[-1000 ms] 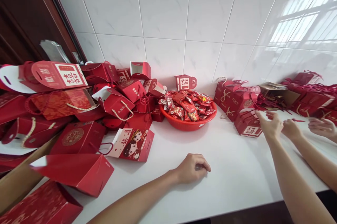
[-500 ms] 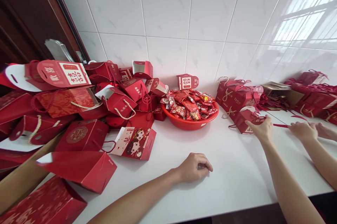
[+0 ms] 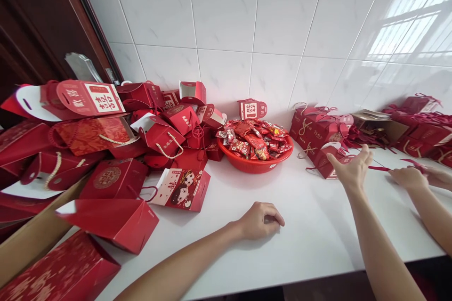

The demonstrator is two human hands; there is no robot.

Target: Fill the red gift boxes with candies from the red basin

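Note:
My left hand (image 3: 260,221) rests on the white table with its fingers curled in loosely, and nothing shows in it. My right hand (image 3: 353,169) is raised and open, thumb and fingers spread. Just behind it stands a small red gift box (image 3: 325,159) with a white-edged top flap; the hand hides part of it. That box sits at the front of a row of closed red gift boxes (image 3: 308,124) with cord handles. In front of the wall, a red plastic basin (image 3: 247,164) holds a heap of red-wrapped sweets (image 3: 256,141).
Many red gift boxes (image 3: 113,178) pile up on the left, around a brown cardboard edge (image 3: 38,225). On the right, another person's hands (image 3: 411,177) hold a red ribbon (image 3: 378,168). Behind them are an open carton (image 3: 379,126) and more boxes (image 3: 420,129).
My right hand has let go of the small red box; its fingers have lifted and spread. My left hand stays in place. The other person's hands have shifted slightly with the ribbon.

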